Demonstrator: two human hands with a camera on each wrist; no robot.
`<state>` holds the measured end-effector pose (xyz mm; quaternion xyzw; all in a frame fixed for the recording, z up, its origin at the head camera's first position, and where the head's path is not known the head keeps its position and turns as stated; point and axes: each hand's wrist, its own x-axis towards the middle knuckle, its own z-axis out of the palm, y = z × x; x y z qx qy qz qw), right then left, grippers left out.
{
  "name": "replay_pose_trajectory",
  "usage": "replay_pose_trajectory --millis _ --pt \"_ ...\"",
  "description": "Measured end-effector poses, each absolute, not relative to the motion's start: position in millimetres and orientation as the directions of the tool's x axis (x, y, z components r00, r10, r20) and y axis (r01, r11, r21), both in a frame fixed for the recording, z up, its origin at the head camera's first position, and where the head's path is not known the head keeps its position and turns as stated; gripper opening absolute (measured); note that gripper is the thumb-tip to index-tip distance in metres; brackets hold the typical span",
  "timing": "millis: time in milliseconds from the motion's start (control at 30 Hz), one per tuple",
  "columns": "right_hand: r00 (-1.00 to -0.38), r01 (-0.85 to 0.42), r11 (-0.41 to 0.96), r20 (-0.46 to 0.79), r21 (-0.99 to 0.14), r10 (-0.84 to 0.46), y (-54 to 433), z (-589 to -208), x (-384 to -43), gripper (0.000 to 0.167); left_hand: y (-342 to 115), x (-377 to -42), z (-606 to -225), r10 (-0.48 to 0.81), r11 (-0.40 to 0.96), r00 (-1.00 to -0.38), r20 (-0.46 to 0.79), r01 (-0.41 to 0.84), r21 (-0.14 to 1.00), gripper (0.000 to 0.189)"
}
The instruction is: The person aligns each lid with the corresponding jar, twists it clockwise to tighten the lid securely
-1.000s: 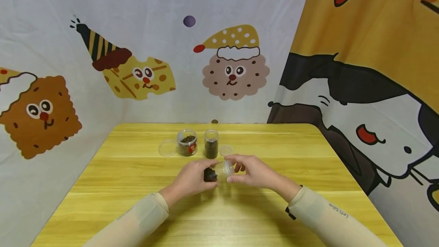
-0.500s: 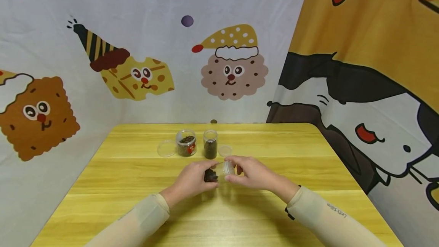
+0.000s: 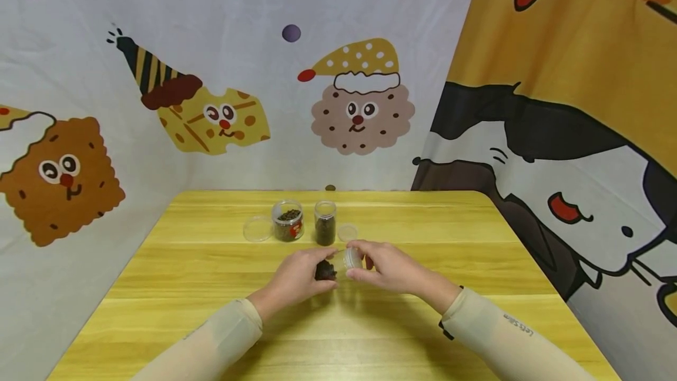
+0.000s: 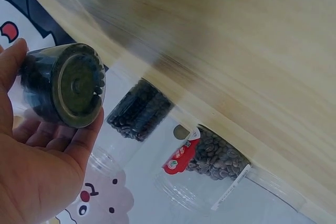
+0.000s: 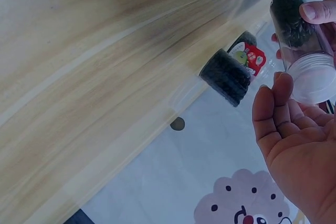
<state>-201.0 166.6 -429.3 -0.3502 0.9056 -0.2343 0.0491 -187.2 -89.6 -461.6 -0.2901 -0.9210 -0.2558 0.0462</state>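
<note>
My L hand (image 3: 296,278) is wrapped around the base end of a clear jar (image 3: 341,260), thumb on the near side & fingers on the far side, and my R hand (image 3: 388,266) pinches the pale lid (image 3: 352,258) at its other end btwn thumb & fingertips. The jar's on its side in front of me, over the middle of the worktop (image 3: 338,346), lid end pointing R; can't tell if any of it touches the wood. Dark stuff fills the base end (too small to make out each piece), w/ see-through wall btwn that & the lid. Behind my hands, near the back edge, 2 more containers stand upright: a wide tub (image 3: 288,228) w/ brown beans & a red label, and just R of it a slim bottle (image 3: 325,228) approx. half full of dark beans. A big clear disc (image 3: 257,229) lies just L of the tub, a smaller one (image 3: 347,232) just R of the bottle. Both my arms are in pale sleeves (image 3: 227,331), w/ small lettering on the R one. Bkgd: a white cloth (image 3: 238,28) w/ cartoon cheese, biscuits, etc.
</note>
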Motion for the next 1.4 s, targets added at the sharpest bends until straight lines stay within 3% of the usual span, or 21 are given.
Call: replay_pose_trajectory --millis 667,1200,1400 --pt "-0.756 -0.602 0.643 0.079 -0.474 -0.650 165 -429 -201 0.062 -87 -183 -459 0.508 0.724 -0.821 0.261 0.571 0.387 0.065" --pt "-0.780 -0.571 0.644 0.093 -0.509 -0.618 164 -426 -201 0.054 -81 -180 -462 0.479 0.750 -0.796 0.370 0.590 0.298 0.065" --pt "-0.809 -0.541 0.657 0.110 -0.526 -0.577 163 -424 -200 0.062 -76 -180 -461 0.438 0.763 -0.818 0.373 0.557 0.327 0.064"
